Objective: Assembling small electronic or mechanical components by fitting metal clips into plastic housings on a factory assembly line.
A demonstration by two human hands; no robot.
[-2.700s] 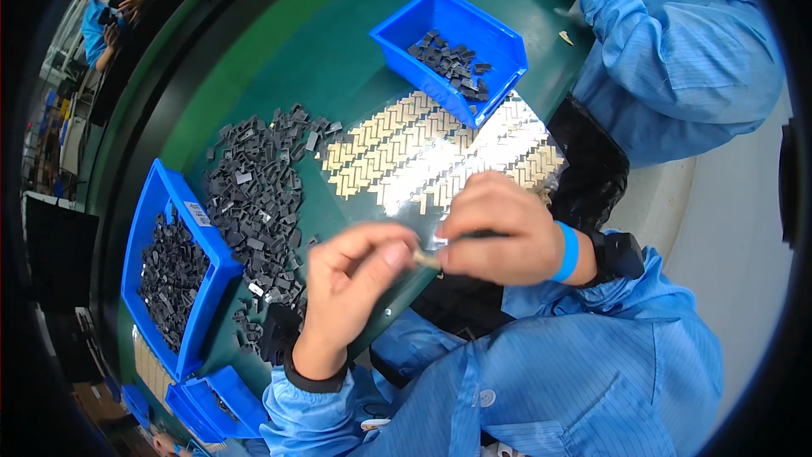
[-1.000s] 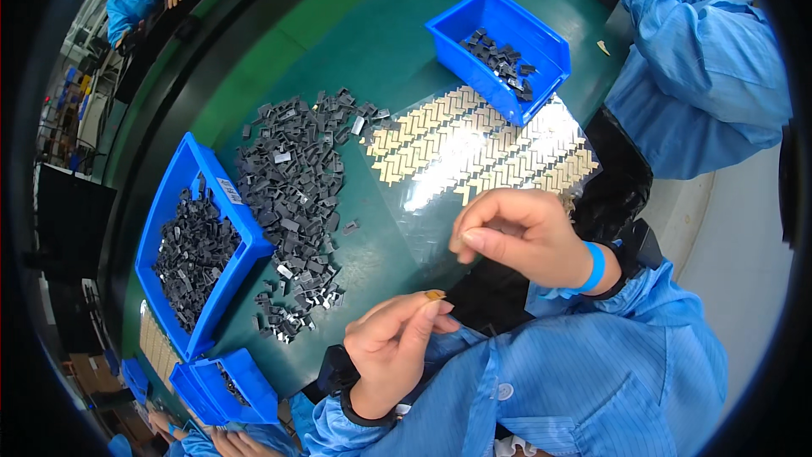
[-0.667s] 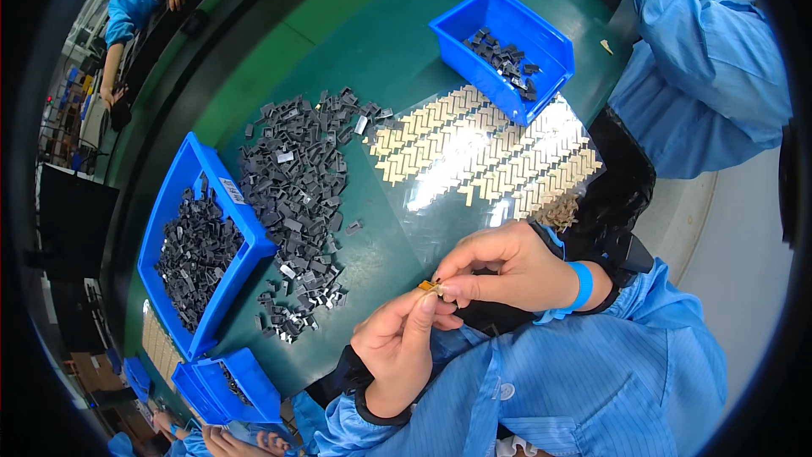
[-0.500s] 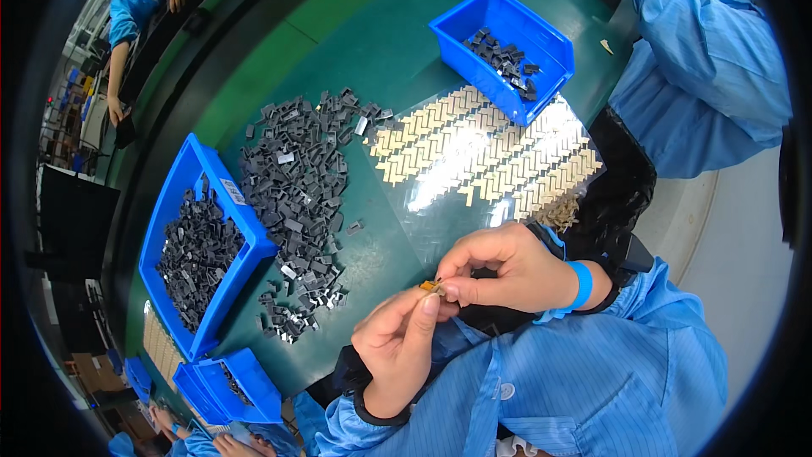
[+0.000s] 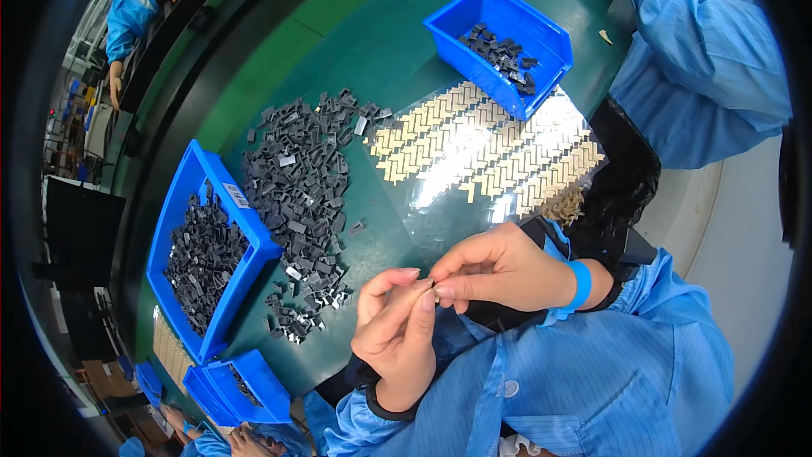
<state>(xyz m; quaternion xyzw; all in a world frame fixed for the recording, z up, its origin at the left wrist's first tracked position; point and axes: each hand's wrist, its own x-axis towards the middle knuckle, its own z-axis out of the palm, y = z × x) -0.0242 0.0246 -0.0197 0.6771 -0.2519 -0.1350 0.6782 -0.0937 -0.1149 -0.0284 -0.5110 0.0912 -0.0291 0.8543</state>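
We look down on a green table [image 5: 364, 51], with a clear sheet [image 5: 412, 207] lying flat on it and rows of pale yellow pieces [image 5: 452, 118] set in zigzag lines on the sheet. Left of the sheet we see a loose pile of dark parts [image 5: 296, 178], and just beside that pile a tilted-looking blue bin [image 5: 227, 305] with more of them inside; a 2nd blue bin [image 5: 468, 68], holding fewer, overlaps the sheet's far edge. Nearer to us are the 2 hands, close together in front of the sheet. The right hand [image 5: 507, 275] comes in from the right with its knuckles uppermost, thumb and index finger pointing left and narrowed to a pinch. The left hand [image 5: 396, 330] rises from the lower edge, its thumb pointing up, its index finger raised and curled; thumb and another finger close on the same small part [image 5: 433, 284] as the right. That part sits at the meeting fingertips, above the table's near edge; the fingers cover most of it, so we cannot tell which way it points or how its long axis runs.
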